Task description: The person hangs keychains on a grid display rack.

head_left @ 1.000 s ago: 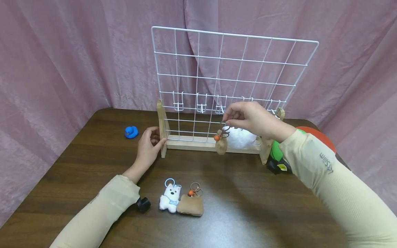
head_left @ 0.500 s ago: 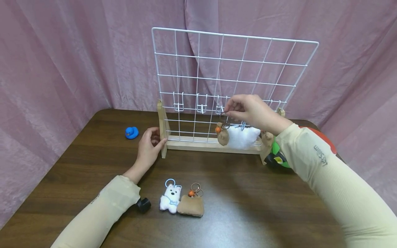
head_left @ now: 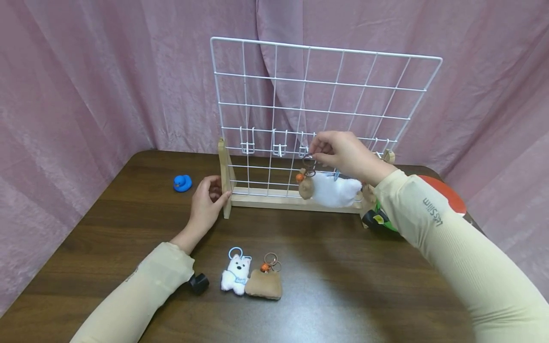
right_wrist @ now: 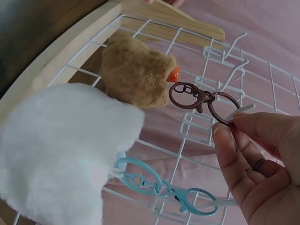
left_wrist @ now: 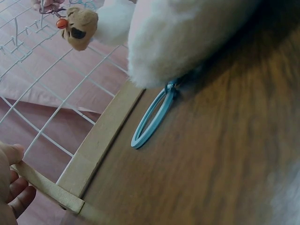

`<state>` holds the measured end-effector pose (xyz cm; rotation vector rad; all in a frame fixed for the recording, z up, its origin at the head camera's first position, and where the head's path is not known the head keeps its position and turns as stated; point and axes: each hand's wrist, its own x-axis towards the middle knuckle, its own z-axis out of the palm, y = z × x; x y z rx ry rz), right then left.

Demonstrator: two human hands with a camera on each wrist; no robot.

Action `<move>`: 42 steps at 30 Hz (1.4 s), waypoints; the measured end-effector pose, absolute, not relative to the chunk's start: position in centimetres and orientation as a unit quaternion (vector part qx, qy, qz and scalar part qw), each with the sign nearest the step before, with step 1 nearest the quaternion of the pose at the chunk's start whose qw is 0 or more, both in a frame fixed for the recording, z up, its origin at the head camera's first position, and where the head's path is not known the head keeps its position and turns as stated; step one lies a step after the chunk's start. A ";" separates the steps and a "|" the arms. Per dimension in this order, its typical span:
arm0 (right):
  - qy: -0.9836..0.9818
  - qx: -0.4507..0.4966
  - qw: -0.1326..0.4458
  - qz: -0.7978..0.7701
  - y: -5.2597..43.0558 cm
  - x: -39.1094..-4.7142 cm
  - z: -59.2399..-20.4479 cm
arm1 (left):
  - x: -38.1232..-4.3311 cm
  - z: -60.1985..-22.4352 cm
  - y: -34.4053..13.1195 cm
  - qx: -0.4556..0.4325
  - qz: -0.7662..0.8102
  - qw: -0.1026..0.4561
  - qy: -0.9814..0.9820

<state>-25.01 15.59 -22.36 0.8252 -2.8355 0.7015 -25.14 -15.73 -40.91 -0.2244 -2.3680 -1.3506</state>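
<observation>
Below the right hand, brown plush keychain

Right hand blocks part of the grid

Right of its fingers, the sleeve covers part of the red disc. Whether the brown ring at the fingertips circles the hook is unclear. Left of them, the white plush runs off the right wrist view. Behind its fingers, the left wrist view's edge cuts the left hand.

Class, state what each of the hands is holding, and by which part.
The right hand holds the brown plush keychain by its dark ring; the left hand holds the rack by its wooden side upright.
</observation>
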 end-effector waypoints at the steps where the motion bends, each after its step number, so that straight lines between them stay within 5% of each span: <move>1: -0.933 0.272 0.055 0.229 15.6 -25.0 -22.4 | -25.2 -40.9 -15.7 -0.080 -0.483 0.202 -0.849; 21: -0.933 0.275 0.060 0.226 15.6 -25.0 -22.2 | -25.1 -40.9 -15.7 -0.078 -0.479 0.201 -0.851; 42: -0.906 0.272 0.128 0.299 15.8 -22.5 -21.2 | -25.2 -41.1 -15.8 -0.080 -0.478 0.207 -0.850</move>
